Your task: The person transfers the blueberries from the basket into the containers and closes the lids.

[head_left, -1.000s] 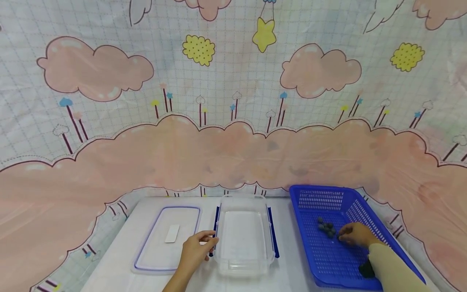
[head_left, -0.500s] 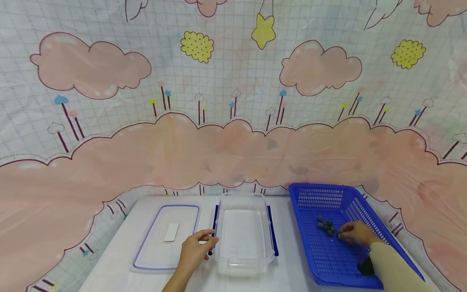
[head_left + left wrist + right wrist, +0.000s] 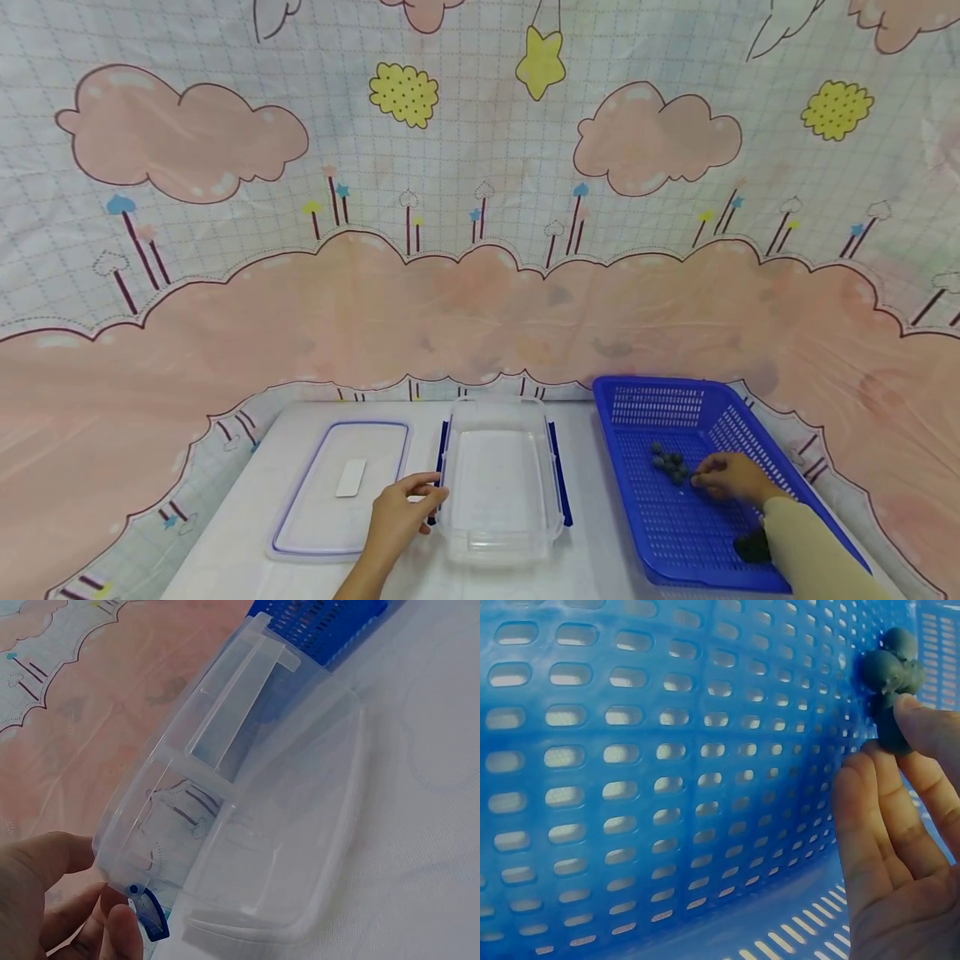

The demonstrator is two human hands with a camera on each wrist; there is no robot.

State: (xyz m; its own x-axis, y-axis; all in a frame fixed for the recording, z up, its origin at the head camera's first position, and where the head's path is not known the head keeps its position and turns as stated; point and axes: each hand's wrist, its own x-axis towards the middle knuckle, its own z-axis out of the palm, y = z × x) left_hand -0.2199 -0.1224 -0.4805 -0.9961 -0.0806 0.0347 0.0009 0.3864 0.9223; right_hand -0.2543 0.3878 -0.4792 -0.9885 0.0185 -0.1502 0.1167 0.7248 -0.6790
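Observation:
My left hand [image 3: 401,517] pinches the left rim of a clear plastic container [image 3: 498,483], beside its blue side latch [image 3: 152,913]. In the left wrist view, thumb and fingers meet at the corner of the container [image 3: 285,855]. Over the floor of a blue perforated basket [image 3: 637,533], my right hand [image 3: 731,477] is reaching in. Its thumb and fingertips pinch a dark, round blueberry [image 3: 892,735], seen in the right wrist view. Several more blueberries [image 3: 667,462] sit in a cluster just left of those fingertips, close to the held one.
Left of the container, a clear lid [image 3: 315,521] with a blue-violet edge lies flat on the white table [image 3: 225,550]; a small white rectangle [image 3: 351,477] is on it. A dark object [image 3: 750,547] shows under the right sleeve. A cartoon-printed cloth [image 3: 480,325] hangs behind.
The right hand shifts very slightly toward the blueberry cluster. The left hand stays at the container's rim. The head view has tipped slightly.

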